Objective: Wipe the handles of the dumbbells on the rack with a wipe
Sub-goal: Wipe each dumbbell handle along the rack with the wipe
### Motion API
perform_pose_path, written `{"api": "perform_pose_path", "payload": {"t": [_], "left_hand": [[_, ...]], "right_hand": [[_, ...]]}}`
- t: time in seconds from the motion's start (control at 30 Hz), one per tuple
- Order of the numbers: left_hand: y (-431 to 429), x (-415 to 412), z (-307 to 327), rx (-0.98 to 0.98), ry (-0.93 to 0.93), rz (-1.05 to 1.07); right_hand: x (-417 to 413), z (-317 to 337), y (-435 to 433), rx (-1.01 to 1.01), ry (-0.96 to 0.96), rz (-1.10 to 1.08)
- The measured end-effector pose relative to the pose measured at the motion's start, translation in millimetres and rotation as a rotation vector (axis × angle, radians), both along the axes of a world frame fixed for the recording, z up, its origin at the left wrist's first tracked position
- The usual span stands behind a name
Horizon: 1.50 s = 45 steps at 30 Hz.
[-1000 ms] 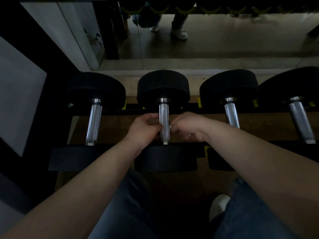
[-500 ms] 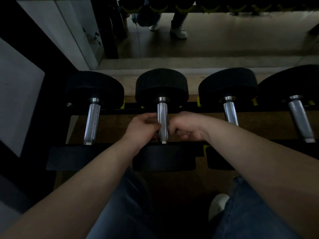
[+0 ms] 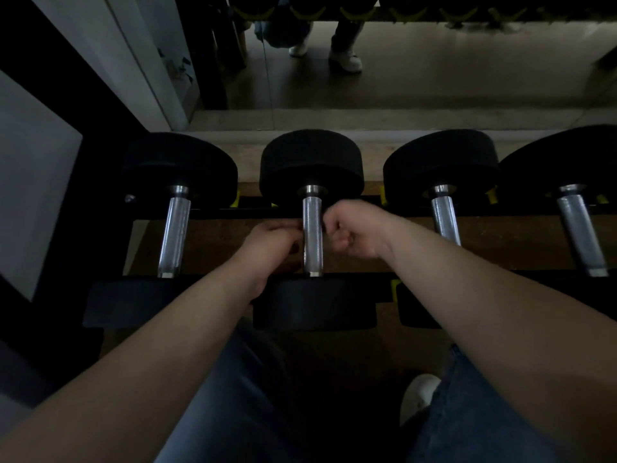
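Crouching before the rack (image 3: 213,213), the person had both hands at the handle of the second dumbbell (image 3: 313,242) from the left, one hand on each side of the knurled chrome bar. The left hand (image 3: 270,243) sat against the bar's left edge with its fingers curled in toward the metal. The right hand (image 3: 355,230) was balled into a fist and touched the bar's right edge a little higher up. The wipe itself could not be made out in the dim light. It may have been bunched inside a fist or passed under the bar, so whether either grip was clamped on it, or merely closed, could not be told.

All four dumbbells lay across the rack with their handles pointing toward the person. As a judgement, the work was at an early to middle stage, with the second handle under treatment. The leftmost handle (image 3: 174,235) lay just beside the left forearm. Nothing on its surface showed whether it had already been cleaned. The third handle (image 3: 445,222) and the fourth handle (image 3: 581,235) to the right had no hand near them and probably remained to be done.

Beyond the rack a mirror (image 3: 434,61) reflected legs and pale shoes.
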<state>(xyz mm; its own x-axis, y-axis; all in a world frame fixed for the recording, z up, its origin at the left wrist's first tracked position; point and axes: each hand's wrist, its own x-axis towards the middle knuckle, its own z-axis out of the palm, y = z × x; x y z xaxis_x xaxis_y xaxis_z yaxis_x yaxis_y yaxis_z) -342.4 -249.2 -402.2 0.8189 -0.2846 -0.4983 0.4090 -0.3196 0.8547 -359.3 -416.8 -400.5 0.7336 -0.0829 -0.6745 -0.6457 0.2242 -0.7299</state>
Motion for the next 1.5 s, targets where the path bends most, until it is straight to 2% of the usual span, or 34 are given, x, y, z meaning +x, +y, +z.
{"api": "perform_pose_path", "payload": {"t": [0.03, 0.1, 0.23, 0.3, 0.37, 0.5, 0.57, 0.63, 0.73, 0.83, 0.97, 1.07, 1.23, 1.33, 1.43, 1.5], "left_hand": [[0, 1, -2, -0.008, 0.011, 0.012], [-1, 1, -3, -0.029, 0.036, 0.059], [0, 3, -5, -0.027, 0.042, 0.086], [0, 4, -7, -0.031, 0.051, 0.085], [0, 4, -7, -0.042, 0.070, 0.088], [-2, 3, -7, -0.027, 0.038, 0.073], [-3, 4, -4, -0.007, 0.041, 0.110], [-2, 4, -4, 0.008, 0.046, 0.126], [2, 4, -5, -0.004, 0.083, 0.093], [4, 4, -3, 0.002, 0.136, -0.058], [6, 3, -1, 0.024, 0.116, -0.204], [7, 2, -1, -0.038, 0.116, -0.147], [10, -2, 1, -0.206, 0.049, 0.028], [9, 0, 0, -0.183, -0.116, 0.039], [5, -2, 6, -0.101, -0.382, -0.058], [3, -3, 9, -0.124, -0.432, -0.074]], "right_hand": [[3, -1, -2, 0.043, -0.046, -0.063], [3, -2, -5, 0.034, -0.086, -0.038], [-8, -4, -1, -0.217, 0.110, 0.324], [-10, -4, 0, -0.272, 0.220, 0.463], [-8, -1, 2, -0.227, 0.212, 0.413], [5, 0, -1, 0.032, -0.048, 0.016], [6, -1, -3, 0.035, -0.089, -0.003], [-1, -2, -1, -0.069, -0.043, 0.106], [-15, 0, 5, -0.280, 0.118, 0.401], [-25, 2, 9, -0.428, 0.194, 0.532], [-29, 5, 12, -0.360, 0.133, 0.423], [-29, 1, 7, -0.326, 0.074, 0.244], [-30, 11, 3, -0.471, -0.077, 0.078], [-28, 22, -4, -0.438, -0.238, -0.054], [-31, 29, 1, -0.390, -0.313, 0.026], [-32, 26, 8, -0.390, -0.330, 0.040]]}}
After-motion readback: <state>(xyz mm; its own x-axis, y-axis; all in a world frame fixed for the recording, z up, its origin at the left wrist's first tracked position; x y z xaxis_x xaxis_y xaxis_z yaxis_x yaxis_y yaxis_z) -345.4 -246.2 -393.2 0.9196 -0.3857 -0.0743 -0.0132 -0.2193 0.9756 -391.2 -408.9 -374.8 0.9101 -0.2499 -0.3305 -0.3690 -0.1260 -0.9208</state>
